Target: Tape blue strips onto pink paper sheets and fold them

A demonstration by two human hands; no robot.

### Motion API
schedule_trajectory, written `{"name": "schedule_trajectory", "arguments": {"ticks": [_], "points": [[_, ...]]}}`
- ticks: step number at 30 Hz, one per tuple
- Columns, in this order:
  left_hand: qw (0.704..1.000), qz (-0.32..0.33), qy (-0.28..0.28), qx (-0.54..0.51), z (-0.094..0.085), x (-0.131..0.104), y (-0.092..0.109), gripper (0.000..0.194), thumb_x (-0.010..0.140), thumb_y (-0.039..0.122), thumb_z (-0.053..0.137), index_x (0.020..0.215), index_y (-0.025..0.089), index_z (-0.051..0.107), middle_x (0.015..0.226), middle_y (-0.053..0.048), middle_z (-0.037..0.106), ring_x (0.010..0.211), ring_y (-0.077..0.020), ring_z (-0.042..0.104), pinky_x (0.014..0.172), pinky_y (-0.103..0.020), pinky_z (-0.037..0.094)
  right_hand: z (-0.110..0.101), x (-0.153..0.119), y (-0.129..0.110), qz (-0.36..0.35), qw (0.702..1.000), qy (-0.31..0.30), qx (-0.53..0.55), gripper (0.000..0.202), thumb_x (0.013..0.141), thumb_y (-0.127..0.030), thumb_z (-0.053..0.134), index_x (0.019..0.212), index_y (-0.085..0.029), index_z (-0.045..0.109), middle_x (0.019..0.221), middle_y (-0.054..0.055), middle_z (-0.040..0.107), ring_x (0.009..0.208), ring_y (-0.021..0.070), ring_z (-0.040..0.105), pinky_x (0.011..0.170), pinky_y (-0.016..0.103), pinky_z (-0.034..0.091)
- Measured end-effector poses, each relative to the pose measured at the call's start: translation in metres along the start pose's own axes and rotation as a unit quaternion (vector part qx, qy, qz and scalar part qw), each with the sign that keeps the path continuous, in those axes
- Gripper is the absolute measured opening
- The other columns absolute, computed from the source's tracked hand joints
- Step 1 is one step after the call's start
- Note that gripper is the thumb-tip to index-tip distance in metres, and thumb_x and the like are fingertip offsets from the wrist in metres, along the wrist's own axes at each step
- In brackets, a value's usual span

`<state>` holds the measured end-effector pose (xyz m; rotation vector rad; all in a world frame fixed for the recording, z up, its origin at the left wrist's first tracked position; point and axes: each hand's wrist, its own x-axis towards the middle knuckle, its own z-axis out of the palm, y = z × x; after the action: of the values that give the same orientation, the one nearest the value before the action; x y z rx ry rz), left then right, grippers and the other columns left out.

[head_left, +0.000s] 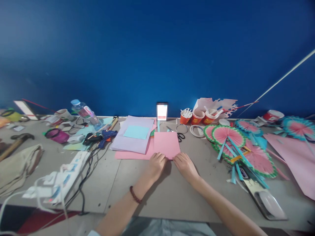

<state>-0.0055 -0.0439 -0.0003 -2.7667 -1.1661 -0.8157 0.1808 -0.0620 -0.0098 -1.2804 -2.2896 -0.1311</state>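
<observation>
A square sheet of pink paper lies in front of me, its near edge towards my body. My left hand closes its fingers on the near left corner, and my right hand does the same at the near right corner. The thumbs are mostly hidden. Under and beside the sheet's left side spreads a larger pink sheet, topped by lilac paper and a light blue piece. Black-handled scissors rest just past the sheet's far right corner.
Pink paper fans with green edges, a mouse and red paper cups stand to the right. On the left are a glue gun, a power strip, a water bottle and a hammer. A phone leans against the blue wall.
</observation>
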Motion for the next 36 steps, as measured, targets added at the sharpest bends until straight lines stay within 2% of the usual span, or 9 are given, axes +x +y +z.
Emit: {"name": "schedule_trajectory", "arguments": {"ticks": [4,8,13,17,21,25,30,36], "points": [[1.0,-0.007,0.001,-0.014,0.001,-0.001,0.0,0.024,0.095,0.017,0.042,0.077,0.017,0.059,0.074,-0.003,0.055,0.074,-0.0177,0.049,0.065,-0.032,0.034,0.005,-0.002,0.001,0.001,1.0,-0.012,0.018,0.022,0.093,-0.012,0.043,0.076,-0.017,0.058,0.074,0.004,0.057,0.075,0.0183,0.05,0.069,0.031,0.038],[0.999,-0.007,0.015,-0.029,0.001,0.0,0.0,0.023,0.094,0.016,0.044,0.076,0.017,0.058,0.073,-0.003,0.056,0.072,-0.0176,0.05,0.063,-0.032,0.035,0.005,-0.002,0.001,-0.003,0.999,0.002,0.037,0.021,0.092,-0.012,0.043,0.079,-0.017,0.059,0.076,0.004,0.058,0.076,0.0182,0.051,0.069,0.03,0.039],[0.999,0.01,0.022,-0.034,0.0,0.002,0.001,0.018,0.095,0.019,0.043,0.089,0.018,0.061,0.077,-0.004,0.057,0.075,-0.0175,0.05,0.066,-0.032,0.035,0.002,-0.001,0.0,-0.018,0.999,0.004,0.039,0.022,0.093,-0.013,0.042,0.08,-0.017,0.06,0.076,0.005,0.058,0.077,0.0183,0.051,0.069,0.03,0.04],[0.999,-0.006,0.017,-0.042,0.0,0.001,0.001,0.023,0.095,0.019,0.042,0.079,0.017,0.059,0.075,-0.003,0.057,0.074,-0.0172,0.049,0.066,-0.032,0.035,0.0,0.001,-0.003,-0.02,0.999,0.001,0.042,0.026,0.095,-0.015,0.04,0.078,-0.017,0.06,0.075,0.005,0.059,0.077,0.0178,0.052,0.071,0.031,0.04],[0.999,-0.001,0.004,-0.045,-0.001,0.0,0.002,0.024,0.095,0.019,0.042,0.076,0.017,0.058,0.075,-0.004,0.057,0.075,-0.0178,0.049,0.067,-0.033,0.035,-0.002,0.004,-0.005,-0.009,0.997,0.028,0.075,0.022,0.095,-0.019,0.042,0.085,-0.017,0.062,0.081,0.006,0.063,0.081,0.0174,0.054,0.074,0.031,0.041],[0.998,0.007,0.017,-0.055,-0.002,0.001,0.004,0.024,0.095,0.019,0.041,0.083,0.017,0.061,0.076,-0.003,0.058,0.075,-0.0173,0.05,0.066,-0.032,0.036,-0.003,0.006,-0.007,-0.001,0.995,0.028,0.093,0.024,0.095,-0.018,0.041,0.081,-0.017,0.061,0.076,0.004,0.062,0.076,0.0161,0.053,0.07,0.03,0.041],[0.997,-0.01,0.041,-0.064,-0.005,0.002,0.0,0.018,0.095,0.021,0.044,0.101,0.017,0.061,0.086,-0.005,0.062,0.082,-0.0175,0.054,0.072,-0.032,0.04,-0.005,0.003,-0.002,0.003,0.996,0.026,0.085,0.024,0.094,-0.016,0.042,0.079,-0.018,0.061,0.073,0.004,0.058,0.074,0.0171,0.051,0.069,0.03,0.04],[0.995,-0.013,0.066,-0.075,-0.008,-0.004,-0.011,0.017,0.093,0.02,0.047,0.097,0.018,0.063,0.086,-0.005,0.062,0.086,-0.018,0.054,0.074,-0.033,0.041,-0.007,-0.001,0.003,0.001,0.998,0.034,0.059,0.022,0.094,-0.017,0.043,0.083,-0.017,0.061,0.075,0.005,0.059,0.078,0.0184,0.051,0.073,0.032,0.041]]}}
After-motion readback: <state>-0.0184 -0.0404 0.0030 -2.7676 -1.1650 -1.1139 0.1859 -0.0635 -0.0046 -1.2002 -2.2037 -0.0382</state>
